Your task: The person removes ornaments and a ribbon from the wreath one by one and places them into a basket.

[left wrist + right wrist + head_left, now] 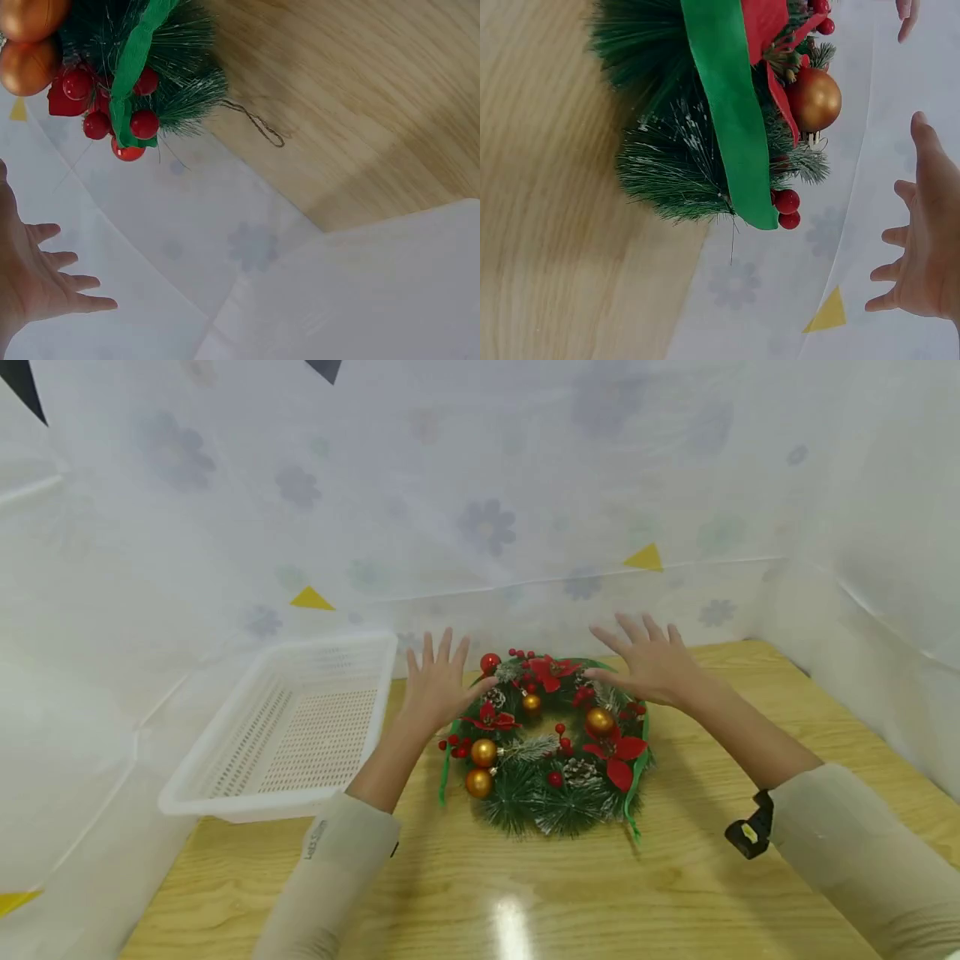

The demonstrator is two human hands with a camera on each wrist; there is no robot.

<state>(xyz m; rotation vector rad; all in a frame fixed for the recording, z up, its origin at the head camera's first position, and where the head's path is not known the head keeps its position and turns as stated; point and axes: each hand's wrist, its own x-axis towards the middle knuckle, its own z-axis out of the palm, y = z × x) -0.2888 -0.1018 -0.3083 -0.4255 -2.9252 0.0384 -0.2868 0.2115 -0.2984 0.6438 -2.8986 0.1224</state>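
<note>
A green Christmas wreath [517, 785] lies flat on the wooden table, dressed with red poinsettias, gold and red baubles, berries and pinecones. A green ribbon [727, 112] runs around its outer edge, and the ends hang down at both sides. My left hand [438, 689] hovers with spread fingers over the wreath's left side. Over the far right side, my right hand [652, 664] is held likewise, fingers spread and straight. Neither hand holds anything. Both wrist views show a gap between the palm and the wreath.
To the left stands a white plastic basket [191, 777] with perforated walls. The table [480, 885] has a pale wood surface. White flowered sheeting [480, 485] surrounds it at the back and sides, with yellow triangles on it. A thin brown loop [262, 129] sticks out from the wreath.
</note>
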